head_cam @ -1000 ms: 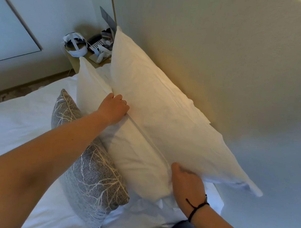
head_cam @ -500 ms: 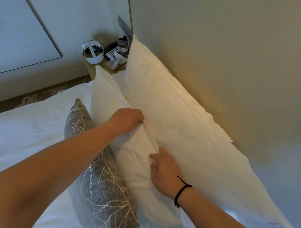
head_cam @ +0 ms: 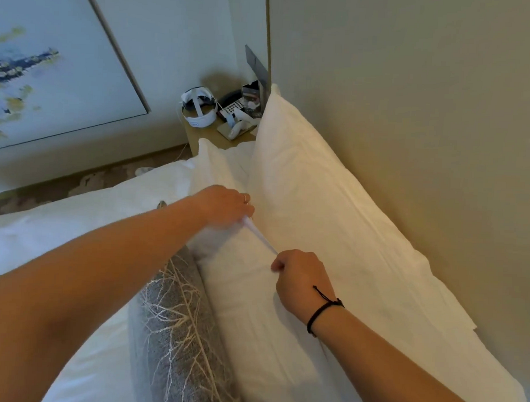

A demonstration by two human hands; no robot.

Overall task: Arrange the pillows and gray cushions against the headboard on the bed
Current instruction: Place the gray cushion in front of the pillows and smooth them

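Two white pillows are standing on the bed [head_cam: 31, 240]. Rear pillow [head_cam: 331, 233] is leaning flat against the beige headboard [head_cam: 411, 115] at right. Front pillow [head_cam: 254, 305] is resting upright just in front of it, touching it. One gray cushion [head_cam: 178, 333] with a pale branch pattern is leaning against the front pillow's left face. Left hand [head_cam: 224, 207], ring on one finger, is pinching the front pillow's top seam, fingers curled over it. Right hand [head_cam: 300, 274], black cord at the wrist, is gripping the same seam nearer the camera, fingers clenched on the fabric. Far nightstand [head_cam: 206, 135] is holding a white headset [head_cam: 199, 109] and small items. One framed painting [head_cam: 52, 67] is hanging on the left wall.
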